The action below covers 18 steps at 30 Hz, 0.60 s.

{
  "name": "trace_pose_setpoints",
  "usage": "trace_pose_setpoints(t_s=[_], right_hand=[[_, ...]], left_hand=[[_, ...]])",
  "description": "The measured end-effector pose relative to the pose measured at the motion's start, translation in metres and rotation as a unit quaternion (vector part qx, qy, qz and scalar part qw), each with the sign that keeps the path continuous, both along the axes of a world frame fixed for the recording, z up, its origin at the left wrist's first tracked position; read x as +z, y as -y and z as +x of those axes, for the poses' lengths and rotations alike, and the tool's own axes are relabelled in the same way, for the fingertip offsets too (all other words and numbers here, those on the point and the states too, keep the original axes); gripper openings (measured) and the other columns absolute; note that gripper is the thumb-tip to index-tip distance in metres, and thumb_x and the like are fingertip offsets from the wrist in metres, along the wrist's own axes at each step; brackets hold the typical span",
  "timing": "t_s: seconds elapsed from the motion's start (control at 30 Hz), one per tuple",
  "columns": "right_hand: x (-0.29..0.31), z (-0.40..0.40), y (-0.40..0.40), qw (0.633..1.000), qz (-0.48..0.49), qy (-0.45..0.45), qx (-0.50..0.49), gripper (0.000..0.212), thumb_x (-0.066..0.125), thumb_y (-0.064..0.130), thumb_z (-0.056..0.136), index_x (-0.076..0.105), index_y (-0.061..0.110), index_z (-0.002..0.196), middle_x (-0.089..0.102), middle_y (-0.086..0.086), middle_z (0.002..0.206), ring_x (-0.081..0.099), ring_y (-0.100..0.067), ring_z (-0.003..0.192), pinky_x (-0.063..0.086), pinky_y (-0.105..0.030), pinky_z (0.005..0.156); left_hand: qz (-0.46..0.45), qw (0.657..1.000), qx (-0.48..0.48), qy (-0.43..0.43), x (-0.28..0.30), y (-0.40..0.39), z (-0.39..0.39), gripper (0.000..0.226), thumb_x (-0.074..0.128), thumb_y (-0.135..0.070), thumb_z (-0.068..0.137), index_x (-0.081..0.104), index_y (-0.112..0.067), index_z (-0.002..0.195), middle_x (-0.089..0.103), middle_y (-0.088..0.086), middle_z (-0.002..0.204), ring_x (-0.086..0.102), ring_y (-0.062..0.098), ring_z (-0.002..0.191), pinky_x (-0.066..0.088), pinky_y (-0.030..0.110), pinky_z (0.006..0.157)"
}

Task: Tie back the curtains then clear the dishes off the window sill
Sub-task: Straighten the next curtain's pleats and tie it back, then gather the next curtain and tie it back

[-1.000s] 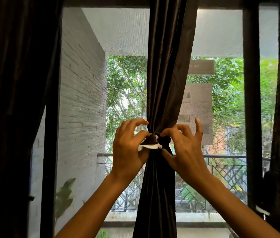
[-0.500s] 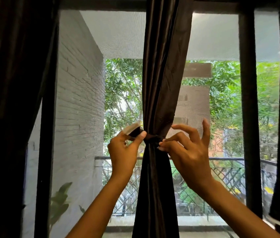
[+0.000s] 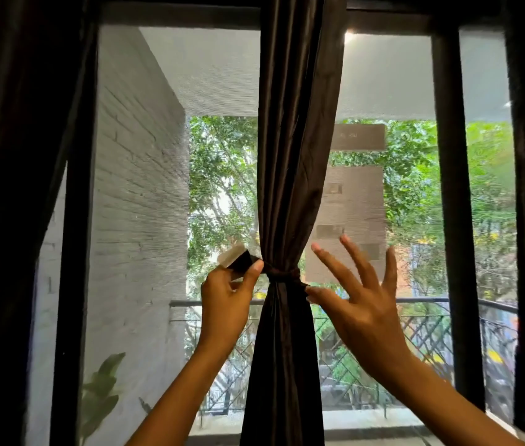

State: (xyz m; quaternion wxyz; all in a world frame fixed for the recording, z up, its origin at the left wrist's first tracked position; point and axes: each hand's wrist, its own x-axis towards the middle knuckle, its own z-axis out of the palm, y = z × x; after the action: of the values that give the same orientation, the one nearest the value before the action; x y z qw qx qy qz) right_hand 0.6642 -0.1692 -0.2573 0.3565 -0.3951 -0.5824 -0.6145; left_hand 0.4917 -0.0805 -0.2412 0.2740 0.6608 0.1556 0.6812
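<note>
So the middle curtain (image 3: pixel 293 188) is getting cinched at its waist by a dark tieback (image 3: pixel 282 275), wrapped snug around the gathered fabric so it bunches narrow and lets light in on both sides. The left hand (image 3: pixel 227 296) is pinching the tieback's loose end (image 3: pixel 237 260), the bit with the pale tab, pulling it out to the left, probably to keep tension. The right hand (image 3: pixel 356 296) is spread wide, fingers straight, holding nothing, with just a fingertip touching the curtain right by the band. The window sill and dishes aren't showing here.
</note>
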Motion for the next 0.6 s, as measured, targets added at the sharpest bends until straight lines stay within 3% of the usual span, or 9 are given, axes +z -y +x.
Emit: trace_pose_setpoints(t_s=[0.07,0.13,0.23,0.33,0.43,0.53,0.6], right_hand=[[-0.002,0.004,-0.007,0.999,0.006,0.021,-0.024,0.023,0.064,0.020,0.090,0.063,0.020,0.113,0.046,-0.010,0.143,0.033,-0.036,0.138,0.009,-0.068,0.108],[-0.002,0.007,-0.013,0.998,0.016,0.035,-0.057,0.035,0.059,0.026,0.093,0.058,0.019,0.128,0.045,-0.007,0.144,0.034,-0.033,0.138,0.008,-0.064,0.111],[-0.006,0.008,-0.017,0.995,0.009,0.043,-0.089,0.032,0.045,0.018,0.100,0.059,0.013,0.129,0.049,-0.004,0.142,0.036,-0.032,0.137,0.010,-0.061,0.112],[-0.007,0.014,-0.017,0.994,0.009,0.040,-0.105,0.047,0.022,0.000,0.101,0.062,0.007,0.124,0.056,-0.004,0.134,0.041,-0.034,0.132,0.007,-0.060,0.113],[-0.011,0.027,-0.014,0.992,0.027,0.029,-0.124,0.046,0.041,-0.013,0.089,0.054,0.007,0.128,0.060,-0.003,0.130,0.038,-0.032,0.135,0.003,-0.057,0.115],[-0.011,0.018,-0.003,0.992,0.021,0.016,-0.125,0.061,0.059,-0.008,0.078,0.046,0.012,0.134,0.050,-0.003,0.140,0.034,-0.032,0.137,0.008,-0.061,0.113],[-0.006,0.005,0.004,0.994,0.014,0.010,-0.109,0.050,0.053,0.003,0.085,0.047,0.015,0.133,0.045,-0.006,0.144,0.034,-0.031,0.138,0.013,-0.061,0.112]], left_hand=[[0.011,1.000,0.001,-0.007,-0.001,0.002,0.002,0.012,0.065,-0.028,0.085,0.067,-0.027,0.097,0.071,-0.007,0.094,0.066,0.003,0.090,0.050,0.012,0.076],[0.035,0.999,0.019,-0.022,-0.001,0.002,0.003,0.020,0.065,-0.025,0.086,0.068,-0.016,0.104,0.070,-0.007,0.096,0.065,0.003,0.093,0.049,0.009,0.076],[0.051,0.998,0.027,-0.030,0.000,0.002,0.003,0.020,0.066,-0.022,0.086,0.067,-0.014,0.104,0.068,-0.011,0.093,0.063,0.000,0.092,0.048,0.006,0.076],[0.046,0.998,0.037,-0.019,-0.002,0.000,-0.001,0.016,0.066,-0.020,0.086,0.067,-0.015,0.101,0.067,-0.010,0.092,0.064,0.006,0.090,0.047,0.005,0.075],[0.027,0.999,0.042,0.014,-0.003,-0.008,-0.011,0.018,0.066,-0.016,0.086,0.065,-0.020,0.104,0.068,-0.006,0.095,0.064,0.012,0.090,0.048,0.006,0.070],[0.052,0.998,0.032,0.012,-0.003,-0.008,-0.020,0.021,0.068,-0.017,0.084,0.063,-0.037,0.090,0.067,-0.024,0.086,0.065,0.009,0.089,0.053,0.021,0.076],[0.103,0.993,0.061,0.003,-0.003,-0.003,-0.022,0.016,0.068,-0.022,0.082,0.063,-0.032,0.092,0.065,-0.022,0.091,0.062,0.001,0.092,0.046,0.010,0.080]])
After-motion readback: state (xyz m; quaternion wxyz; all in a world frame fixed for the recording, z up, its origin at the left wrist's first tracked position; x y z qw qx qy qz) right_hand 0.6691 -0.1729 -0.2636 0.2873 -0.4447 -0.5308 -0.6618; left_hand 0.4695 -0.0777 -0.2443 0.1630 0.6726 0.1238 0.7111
